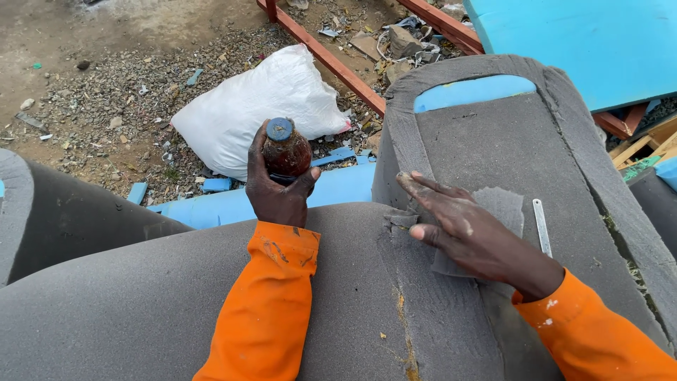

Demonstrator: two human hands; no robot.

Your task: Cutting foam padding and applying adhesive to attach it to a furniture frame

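Note:
My left hand (pixel 276 189) grips a small dark reddish-brown bottle (pixel 285 152) with a blue cap, held upright above the edge of a rounded grey foam shape (pixel 141 296). My right hand (pixel 465 233) lies flat, fingers spread, pressing a thin grey foam patch (pixel 504 204) onto the grey foam-covered form (pixel 508 141). Both arms wear orange sleeves. A slim metal blade (pixel 541 226) lies on the foam just right of my right hand. A strip of light blue foam (pixel 472 92) shows at the top of the form.
A white sack (pixel 254 106) lies on gravel and debris ahead. Red metal bars (pixel 331 63) cross the ground. Light blue foam sheets lie below the sack (pixel 338 187) and at upper right (pixel 585 42). Another dark grey foam piece (pixel 63 219) sits at left.

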